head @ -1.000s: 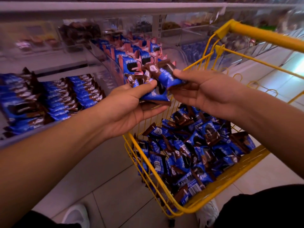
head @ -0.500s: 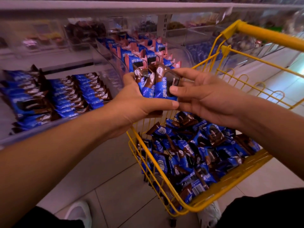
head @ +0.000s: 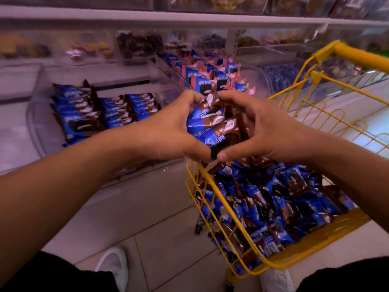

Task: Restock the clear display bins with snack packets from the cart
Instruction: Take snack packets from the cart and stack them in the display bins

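Observation:
A stack of blue-and-brown snack packets [head: 212, 125] is squeezed between both hands above the cart's near left corner. My left hand [head: 168, 127] grips the stack from the left, fingers curled over its top. From the right, my right hand [head: 259, 129] grips it with the thumb underneath. The yellow wire cart [head: 212, 186] below holds several loose packets of the same kind [head: 280, 199]. The clear display bin [head: 40, 131] on the left holds neat rows of blue-and-brown packets [head: 101, 112].
A neighbouring clear bin [head: 168, 74] behind my hands holds blue-and-pink packets [head: 212, 79]. More bins with other snacks line the shelf behind. The cart's yellow handle [head: 357, 55] rises at the right. My white shoe [head: 114, 264] stands on the tiled floor.
Both hands have closed in on the packets, pressing them into one tight stack, and have shifted slightly left toward the bins. The view has tilted down a little.

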A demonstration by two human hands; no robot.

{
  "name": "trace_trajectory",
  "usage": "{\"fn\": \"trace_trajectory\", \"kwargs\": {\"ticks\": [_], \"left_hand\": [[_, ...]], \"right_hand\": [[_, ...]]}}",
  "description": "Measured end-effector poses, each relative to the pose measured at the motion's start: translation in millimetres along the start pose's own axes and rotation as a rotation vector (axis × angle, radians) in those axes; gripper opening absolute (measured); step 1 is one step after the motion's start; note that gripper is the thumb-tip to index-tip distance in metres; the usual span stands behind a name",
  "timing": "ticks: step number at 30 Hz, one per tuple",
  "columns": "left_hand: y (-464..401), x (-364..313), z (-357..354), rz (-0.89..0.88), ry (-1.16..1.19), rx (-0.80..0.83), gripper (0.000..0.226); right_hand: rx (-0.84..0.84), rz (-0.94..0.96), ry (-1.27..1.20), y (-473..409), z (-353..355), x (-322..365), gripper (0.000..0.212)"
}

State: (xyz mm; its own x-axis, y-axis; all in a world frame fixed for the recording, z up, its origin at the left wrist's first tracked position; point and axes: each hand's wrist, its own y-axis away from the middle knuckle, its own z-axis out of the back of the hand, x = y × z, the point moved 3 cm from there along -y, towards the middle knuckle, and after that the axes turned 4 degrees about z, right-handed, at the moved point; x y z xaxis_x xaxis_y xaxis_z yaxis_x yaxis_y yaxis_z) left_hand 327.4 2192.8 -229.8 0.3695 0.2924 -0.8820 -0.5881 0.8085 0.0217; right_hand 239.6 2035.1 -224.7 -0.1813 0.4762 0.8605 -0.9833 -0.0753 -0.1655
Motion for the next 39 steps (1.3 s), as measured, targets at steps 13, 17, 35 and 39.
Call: {"fn": "trace_trajectory", "kwargs": {"ticks": [13, 17, 35, 39], "left_hand": [[97, 53, 167, -0.078, -0.518, -0.451, 0.076], [106, 86, 200, -0.082, -0.546, -0.534, 0.034], [82, 82, 174, 0.135, -1.131, -0.202, 0.06], [74, 81, 172, 0.226, -1.239, -0.149, 0.049]], "right_hand": [[0.23, 0.055, 0.023, -157, -124, 59, 0.063], [0.327, -0.084, -0.043, -188, -155, 29, 0.052], [0.503, 0.118, 0.896, -200, -174, 8, 0.133], [0.498, 0.207, 0.633, -196, -162, 21, 0.12]]}}
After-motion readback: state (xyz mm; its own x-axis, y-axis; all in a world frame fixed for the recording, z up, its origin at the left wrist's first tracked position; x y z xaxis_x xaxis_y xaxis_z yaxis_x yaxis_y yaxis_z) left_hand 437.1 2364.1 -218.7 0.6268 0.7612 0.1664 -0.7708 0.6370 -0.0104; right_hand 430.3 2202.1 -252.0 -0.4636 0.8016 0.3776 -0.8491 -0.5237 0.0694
